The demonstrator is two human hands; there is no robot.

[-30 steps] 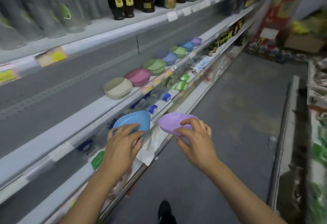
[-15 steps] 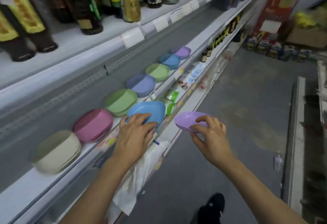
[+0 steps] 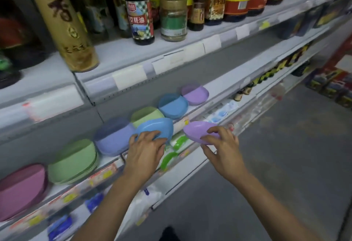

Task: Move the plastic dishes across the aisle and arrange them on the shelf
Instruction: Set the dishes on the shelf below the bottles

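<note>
My left hand [image 3: 145,150] grips a light blue plastic dish [image 3: 156,128], held over the front edge of the grey shelf [image 3: 219,88] in front of the periwinkle stack [image 3: 114,140]. My right hand [image 3: 222,145] holds a purple dish [image 3: 200,130] by its near rim, out over the aisle just off the shelf edge. On the shelf stand stacks of dishes in a row: pink [image 3: 21,189], green [image 3: 74,160], periwinkle, a pale green one [image 3: 144,114] partly hidden by the held blue dish, blue [image 3: 173,105] and purple [image 3: 195,93].
Sauce bottles [image 3: 140,12] and jars [image 3: 173,18] fill the shelf above. Packaged goods [image 3: 171,155] lie on the lower shelves. The grey aisle floor [image 3: 276,155] stretches to the right, with boxed goods [image 3: 333,86] at its far end. My shoe [image 3: 168,234] shows at the bottom.
I have walked closer along the shelf. Both hands with their dishes have come nearer to the row of stacks; the blue dish now overlaps the pale green stack.
</note>
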